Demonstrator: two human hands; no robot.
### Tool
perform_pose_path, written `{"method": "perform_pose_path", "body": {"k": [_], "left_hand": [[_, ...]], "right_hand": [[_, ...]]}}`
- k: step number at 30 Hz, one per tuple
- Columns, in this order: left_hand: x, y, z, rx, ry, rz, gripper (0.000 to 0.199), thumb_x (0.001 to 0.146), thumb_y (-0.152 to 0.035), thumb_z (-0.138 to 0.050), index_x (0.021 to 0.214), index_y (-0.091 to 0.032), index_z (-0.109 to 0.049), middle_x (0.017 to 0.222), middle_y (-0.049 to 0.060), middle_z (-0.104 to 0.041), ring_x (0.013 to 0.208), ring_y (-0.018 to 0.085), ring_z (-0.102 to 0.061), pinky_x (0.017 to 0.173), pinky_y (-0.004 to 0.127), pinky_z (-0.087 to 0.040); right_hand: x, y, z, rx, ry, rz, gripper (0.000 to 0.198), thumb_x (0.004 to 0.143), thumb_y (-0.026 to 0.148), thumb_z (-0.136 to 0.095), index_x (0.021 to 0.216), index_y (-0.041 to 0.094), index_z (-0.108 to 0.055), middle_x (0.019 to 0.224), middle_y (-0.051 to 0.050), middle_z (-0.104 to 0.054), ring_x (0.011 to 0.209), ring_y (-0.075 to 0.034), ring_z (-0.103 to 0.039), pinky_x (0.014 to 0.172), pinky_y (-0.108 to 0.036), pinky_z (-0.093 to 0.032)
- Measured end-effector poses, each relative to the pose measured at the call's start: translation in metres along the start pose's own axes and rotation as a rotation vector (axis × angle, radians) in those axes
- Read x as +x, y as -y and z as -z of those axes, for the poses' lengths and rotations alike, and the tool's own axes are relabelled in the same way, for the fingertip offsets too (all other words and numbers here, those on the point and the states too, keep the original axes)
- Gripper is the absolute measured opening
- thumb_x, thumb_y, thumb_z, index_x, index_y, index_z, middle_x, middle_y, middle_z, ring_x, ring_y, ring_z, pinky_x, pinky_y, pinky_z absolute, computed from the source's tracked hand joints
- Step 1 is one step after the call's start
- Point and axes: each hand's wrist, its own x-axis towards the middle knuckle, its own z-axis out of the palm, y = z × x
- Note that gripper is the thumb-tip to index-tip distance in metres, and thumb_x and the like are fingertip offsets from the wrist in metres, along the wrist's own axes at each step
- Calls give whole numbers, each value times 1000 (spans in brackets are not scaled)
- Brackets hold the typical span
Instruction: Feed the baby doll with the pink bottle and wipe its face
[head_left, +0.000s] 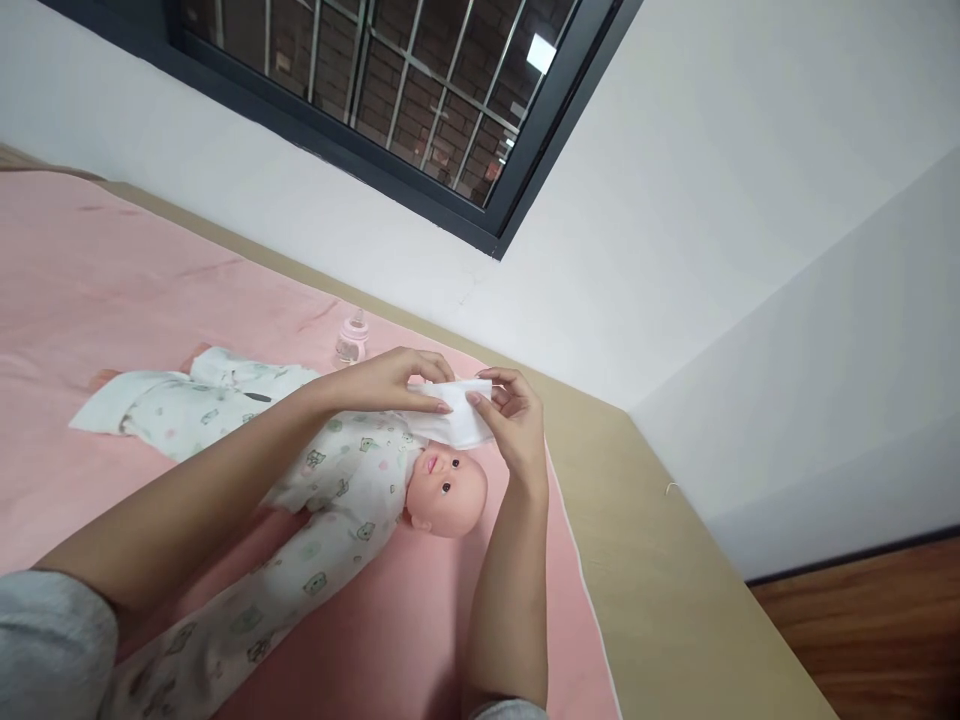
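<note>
Between my two hands is a thin white cloth, held just above a baby doll. My left hand pinches the cloth's left part, thumb stretched along it. At the right end my right hand grips the cloth between thumb and fingers. The doll lies on its back, its bald head toward the right and its feet to the left. It wears white clothes with a small animal print. The cloth and my left forearm hide part of the doll's upper body.
A pink baby bottle stands beyond the doll, near the wall. A pink blanket covers much of the wooden surface, whose bare strip runs along the right. Behind are a white wall and a dark-framed, barred window.
</note>
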Motion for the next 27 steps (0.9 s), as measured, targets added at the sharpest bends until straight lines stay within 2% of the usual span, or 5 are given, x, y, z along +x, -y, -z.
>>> {"method": "perform_pose_path", "body": {"k": [6, 13, 18, 22, 27], "left_hand": [[-10, -12, -3, 32, -228, -129, 27, 85, -46, -68, 86, -20, -74, 131, 6, -62, 128, 26, -51, 109, 37, -41], [-16, -7, 1, -127, -267, 49, 31, 86, -47, -62, 88, -17, -70, 96, 4, -72, 97, 22, -65, 86, 29, -50], [-14, 5, -1, 33, -93, 106, 32, 87, -47, -58, 80, -16, -64, 77, -1, -64, 73, 15, -59, 64, 21, -42], [-7, 21, -10, 177, 150, 67, 23, 88, -37, -56, 88, -17, -68, 84, 0, -68, 79, 16, -62, 68, 22, -41], [-1, 33, -22, 146, 223, 29, 17, 86, -30, -60, 90, -18, -71, 92, 3, -73, 86, 18, -65, 75, 23, -44]], "right_hand": [[0, 3, -12, 41, 22, -22, 38, 69, 35, -83, 100, 25, -63, 105, -1, -66, 76, -11, -63, 74, -25, -56], [1, 0, -12, 37, 19, -21, 25, 77, 34, -76, 97, 25, -65, 110, -1, -67, 88, -13, -67, 86, -29, -56], [12, -32, 5, 59, -88, -51, 20, 80, 35, -72, 94, 23, -67, 104, -1, -69, 83, -12, -68, 92, -32, -54], [20, -72, 22, 98, -139, -147, 24, 76, 37, -74, 93, 21, -68, 100, -2, -69, 80, -12, -67, 93, -35, -54], [17, -122, 36, 121, -200, -325, 24, 73, 35, -74, 91, 21, -68, 95, -1, -71, 77, -13, -68, 92, -34, -54]]}}
